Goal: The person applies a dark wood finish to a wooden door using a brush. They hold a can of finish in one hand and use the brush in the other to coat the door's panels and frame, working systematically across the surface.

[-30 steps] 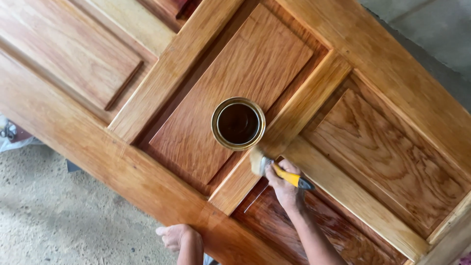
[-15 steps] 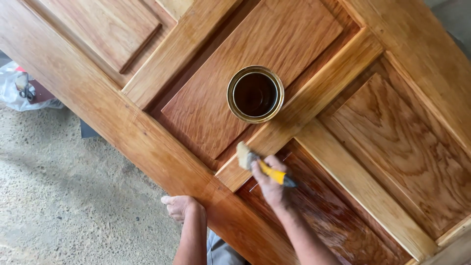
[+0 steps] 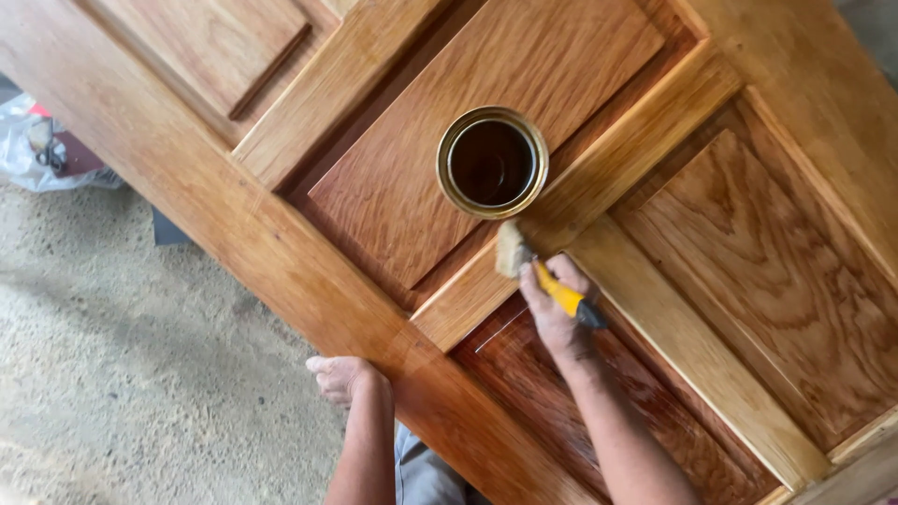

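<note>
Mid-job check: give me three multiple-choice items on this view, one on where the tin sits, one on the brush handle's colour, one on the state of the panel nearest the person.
1. Where does the open tin stand?
A. On the concrete floor
B. On a raised panel of the wooden door
C. In the left hand

2. What colour is the brush handle?
A. Yellow with a black end
B. Red
C. Plain white

3. How does the panel under the right forearm look?
A. Dusty white
B. Darker and glossy, as if wet
C. Painted blue

Answers:
1 B: the open tin of dark liquid sits on a panel of the wooden door, beyond the brush.
2 A: the handle in the right hand is yellow, with a black end.
3 B: the near panel shines and is deeper brown than the rest. The left hand rests at the door's edge.
</note>
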